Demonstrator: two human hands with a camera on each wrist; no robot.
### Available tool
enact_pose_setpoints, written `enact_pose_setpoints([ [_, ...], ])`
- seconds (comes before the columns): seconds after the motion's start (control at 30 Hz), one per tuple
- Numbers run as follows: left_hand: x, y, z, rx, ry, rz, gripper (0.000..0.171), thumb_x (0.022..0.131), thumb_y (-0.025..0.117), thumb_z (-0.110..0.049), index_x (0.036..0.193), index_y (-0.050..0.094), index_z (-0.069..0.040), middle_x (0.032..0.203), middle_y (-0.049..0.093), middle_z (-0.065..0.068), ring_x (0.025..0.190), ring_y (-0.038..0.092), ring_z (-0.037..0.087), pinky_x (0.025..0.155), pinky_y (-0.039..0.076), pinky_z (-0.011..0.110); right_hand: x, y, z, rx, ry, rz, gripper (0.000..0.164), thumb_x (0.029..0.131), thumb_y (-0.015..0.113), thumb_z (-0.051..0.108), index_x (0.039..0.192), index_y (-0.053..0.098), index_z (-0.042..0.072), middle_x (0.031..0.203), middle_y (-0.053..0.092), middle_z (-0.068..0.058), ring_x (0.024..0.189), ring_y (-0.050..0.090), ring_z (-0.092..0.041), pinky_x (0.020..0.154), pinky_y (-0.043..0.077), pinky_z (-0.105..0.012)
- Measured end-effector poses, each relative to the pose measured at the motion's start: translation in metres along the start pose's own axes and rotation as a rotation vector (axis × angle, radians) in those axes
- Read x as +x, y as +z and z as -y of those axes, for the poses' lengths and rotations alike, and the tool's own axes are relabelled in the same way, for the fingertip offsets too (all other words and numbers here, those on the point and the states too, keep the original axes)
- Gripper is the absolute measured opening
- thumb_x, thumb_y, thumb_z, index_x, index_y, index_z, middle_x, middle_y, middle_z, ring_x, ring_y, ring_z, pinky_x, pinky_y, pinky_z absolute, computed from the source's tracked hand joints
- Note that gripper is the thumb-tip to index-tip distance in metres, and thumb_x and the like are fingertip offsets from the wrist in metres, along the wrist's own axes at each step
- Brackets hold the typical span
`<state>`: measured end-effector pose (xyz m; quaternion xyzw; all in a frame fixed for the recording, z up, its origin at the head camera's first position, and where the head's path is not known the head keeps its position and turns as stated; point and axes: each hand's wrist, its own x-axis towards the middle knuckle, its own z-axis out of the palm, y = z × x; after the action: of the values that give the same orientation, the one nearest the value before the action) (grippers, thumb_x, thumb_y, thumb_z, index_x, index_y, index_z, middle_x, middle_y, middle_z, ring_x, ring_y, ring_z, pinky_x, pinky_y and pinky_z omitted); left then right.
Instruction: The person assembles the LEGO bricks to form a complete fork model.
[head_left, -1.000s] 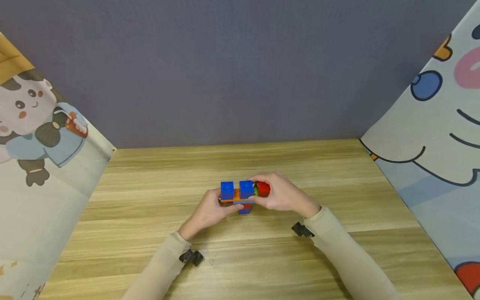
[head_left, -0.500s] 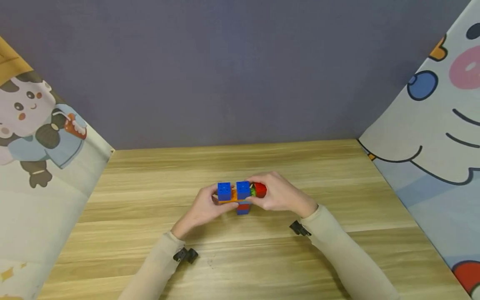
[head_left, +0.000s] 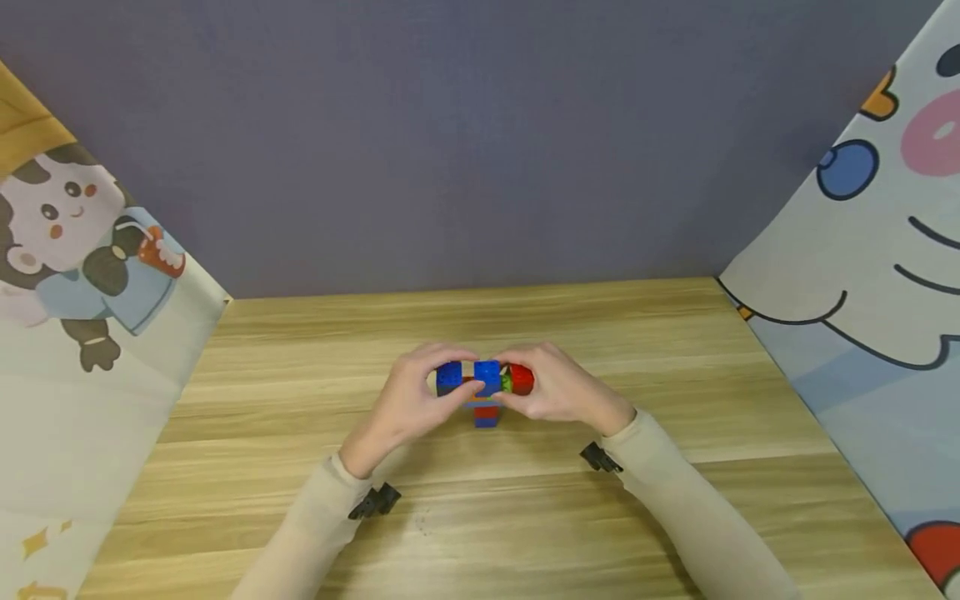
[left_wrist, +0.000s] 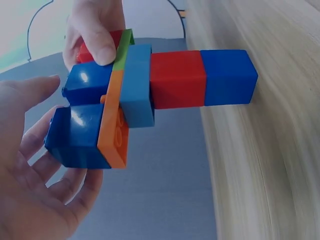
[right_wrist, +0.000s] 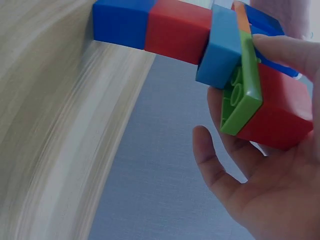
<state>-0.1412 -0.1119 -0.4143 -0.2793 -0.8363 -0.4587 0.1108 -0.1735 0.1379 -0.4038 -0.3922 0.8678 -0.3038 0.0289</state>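
Note:
A toy building-block model stands on the table. Its column has a blue block (left_wrist: 230,77) at the bottom and a red block (left_wrist: 177,80) above it, topped by a light blue block (left_wrist: 137,87). Orange (left_wrist: 114,122) and green (right_wrist: 243,92) flat blocks lie across that, carrying two dark blue blocks and a red block (right_wrist: 280,107) on the right. My right hand (head_left: 558,385) pinches the model near the right dark blue block (head_left: 487,377). My left hand (head_left: 408,398) curves loosely around the left dark blue block (left_wrist: 77,137), its thumb apart from it.
The wooden table (head_left: 480,525) runs back to a grey-blue wall (head_left: 465,150). Cartoon-printed panels flank it on the left (head_left: 150,358) and right (head_left: 810,283). Small black devices sit on both sleeves (head_left: 300,533).
My left hand has gone from holding the orange flat block's end to spreading higher around the dark blue blocks. The right hand keeps its grip; the model shifts only slightly in view.

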Motion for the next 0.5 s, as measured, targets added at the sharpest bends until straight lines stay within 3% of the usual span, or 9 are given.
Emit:
enact_pose_setpoints([
  [0.13,0.0016,0.0037,-0.0014,0.027,0.011,-0.004,0.025,0.091,0.088,-0.022,0.114,0.082,-0.013,0.118,0.080,0.001,0.111,0.074,0.022,0.096,0.062,0.041,-0.0018,0.0017,-0.0021,-0.003,0.011,-0.005,0.040,0.094,0.082,0.026,0.130,0.073,0.010,0.118,0.079,-0.001,0.094,0.073,-0.007,0.084,0.061,-0.028],
  [0.33,0.0026,0.0039,-0.0008,0.004,-0.031,-0.001,0.023,0.089,0.089,-0.020,0.111,0.084,-0.014,0.117,0.081,0.002,0.111,0.076,0.023,0.096,0.063,0.042,-0.0024,0.0023,-0.0029,-0.019,0.003,-0.009,0.043,0.095,0.080,0.028,0.133,0.072,0.007,0.117,0.079,-0.003,0.079,0.067,-0.003,0.073,0.058,-0.025],
  [0.5,0.0034,0.0037,0.0011,-0.010,-0.045,0.009,0.022,0.090,0.088,-0.022,0.111,0.084,-0.015,0.118,0.081,0.002,0.112,0.076,0.024,0.097,0.063,0.043,-0.0034,0.0025,-0.0033,0.008,0.026,-0.006,0.044,0.096,0.080,0.027,0.133,0.071,0.006,0.121,0.079,-0.005,0.085,0.069,-0.003,0.082,0.060,-0.028],
])
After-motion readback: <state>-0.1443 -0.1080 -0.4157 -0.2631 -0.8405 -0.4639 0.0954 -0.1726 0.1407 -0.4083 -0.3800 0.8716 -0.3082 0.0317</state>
